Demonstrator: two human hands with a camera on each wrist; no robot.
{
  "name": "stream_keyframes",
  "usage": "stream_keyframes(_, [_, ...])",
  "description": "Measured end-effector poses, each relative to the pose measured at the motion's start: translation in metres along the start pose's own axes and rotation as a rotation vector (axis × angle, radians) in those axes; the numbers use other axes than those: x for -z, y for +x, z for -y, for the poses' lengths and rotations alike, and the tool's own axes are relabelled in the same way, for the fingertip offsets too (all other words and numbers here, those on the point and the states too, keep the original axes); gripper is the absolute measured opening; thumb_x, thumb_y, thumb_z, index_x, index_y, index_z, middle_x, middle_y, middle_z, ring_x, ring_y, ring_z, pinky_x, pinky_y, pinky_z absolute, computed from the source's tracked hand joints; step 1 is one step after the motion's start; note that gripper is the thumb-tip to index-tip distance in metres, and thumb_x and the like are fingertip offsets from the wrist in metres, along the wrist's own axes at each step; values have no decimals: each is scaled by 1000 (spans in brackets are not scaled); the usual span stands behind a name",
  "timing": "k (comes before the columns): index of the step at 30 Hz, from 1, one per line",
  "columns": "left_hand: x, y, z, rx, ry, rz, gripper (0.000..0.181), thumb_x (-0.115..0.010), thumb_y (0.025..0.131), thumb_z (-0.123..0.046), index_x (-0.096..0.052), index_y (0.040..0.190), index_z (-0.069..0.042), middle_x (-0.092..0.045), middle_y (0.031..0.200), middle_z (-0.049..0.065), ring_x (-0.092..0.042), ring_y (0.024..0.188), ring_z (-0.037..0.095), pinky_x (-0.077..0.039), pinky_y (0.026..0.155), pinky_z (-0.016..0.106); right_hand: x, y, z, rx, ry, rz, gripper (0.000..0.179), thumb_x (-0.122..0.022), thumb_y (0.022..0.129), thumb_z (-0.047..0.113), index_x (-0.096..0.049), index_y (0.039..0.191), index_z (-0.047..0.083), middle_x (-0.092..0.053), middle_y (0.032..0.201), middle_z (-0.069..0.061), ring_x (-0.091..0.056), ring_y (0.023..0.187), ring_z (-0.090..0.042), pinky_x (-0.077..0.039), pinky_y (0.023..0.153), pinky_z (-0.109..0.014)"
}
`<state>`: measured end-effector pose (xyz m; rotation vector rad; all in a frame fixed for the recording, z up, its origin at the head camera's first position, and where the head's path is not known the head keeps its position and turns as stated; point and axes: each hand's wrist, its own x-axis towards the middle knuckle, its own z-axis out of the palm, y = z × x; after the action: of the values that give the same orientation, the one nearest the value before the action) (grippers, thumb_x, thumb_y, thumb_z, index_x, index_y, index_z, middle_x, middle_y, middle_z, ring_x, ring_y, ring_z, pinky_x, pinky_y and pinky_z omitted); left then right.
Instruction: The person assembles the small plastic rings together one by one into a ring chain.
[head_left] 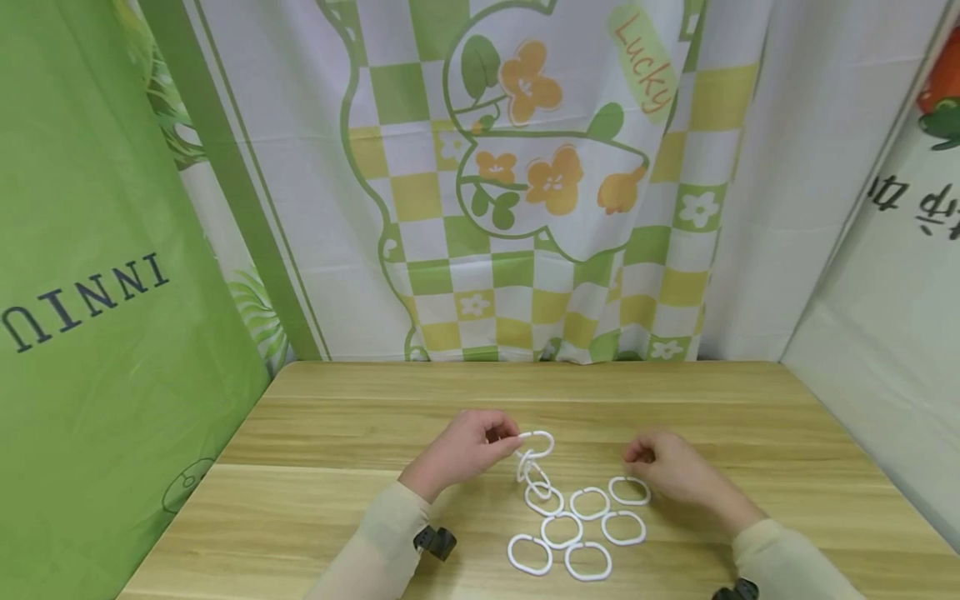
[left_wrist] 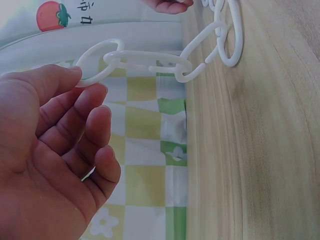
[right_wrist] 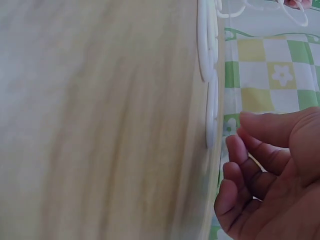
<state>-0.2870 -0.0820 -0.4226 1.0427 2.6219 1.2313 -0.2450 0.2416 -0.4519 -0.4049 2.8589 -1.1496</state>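
Observation:
My left hand (head_left: 467, 448) pinches a white plastic C-shaped link (head_left: 552, 443) between thumb and fingertips, raised over the table. From it hangs a short chain of the same links; the left wrist view shows the second link (left_wrist: 142, 55) and a third one (left_wrist: 201, 39) hooked on below. The chain's lower end reaches the tabletop. My right hand (head_left: 675, 468) hovers at the right, fingers loosely curled with nothing seen between them. Closest to it lies a loose link (head_left: 630, 503), apart from the fingers in the right wrist view.
Several more loose links lie flat in a cluster, among them one link (head_left: 529, 573) at the near left and another (head_left: 624, 544) at the right. The wooden table (head_left: 300, 500) ends at a patterned curtain (head_left: 517, 275), with a green cloth (head_left: 90, 208) along the left.

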Motion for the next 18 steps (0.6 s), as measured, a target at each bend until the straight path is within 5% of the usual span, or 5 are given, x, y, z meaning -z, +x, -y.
stream_keyframes(18, [-3, 0, -2, -1, 15, 16, 11, -65, 96, -27, -70, 92, -18, -61, 76, -11, -54, 68, 4, -47, 60, 23, -2, 1, -16, -49, -88, 51, 16, -79, 76, 11, -64, 79, 8, -56, 70, 3, -50, 66, -14, -41, 60, -28])
